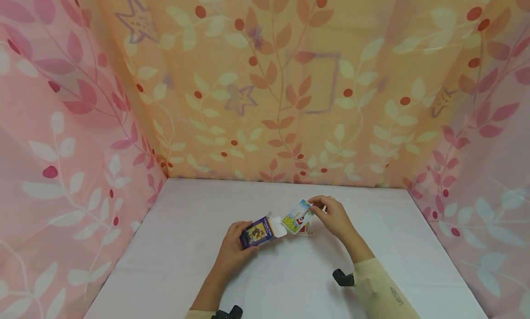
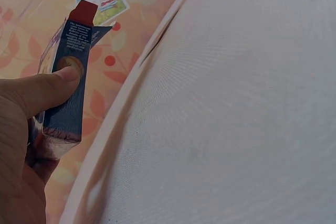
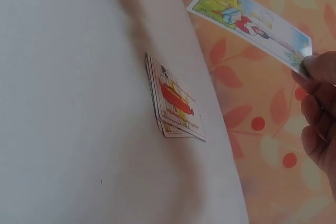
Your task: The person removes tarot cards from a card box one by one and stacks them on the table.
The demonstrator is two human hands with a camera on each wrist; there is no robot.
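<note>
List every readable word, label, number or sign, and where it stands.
"The": seemingly opens the side print on the box; the rest is too blurred.
Lettering on its front: too small to read.
Right sleeve mark: too small to read.
Held card, card stack: no readable text.

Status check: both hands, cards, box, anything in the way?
Left hand gripping tarot box, flaps open. Right hand pinching one tarot card by its end. Card stack on white tabletop. Nothing visible between held card and box opening.
</note>
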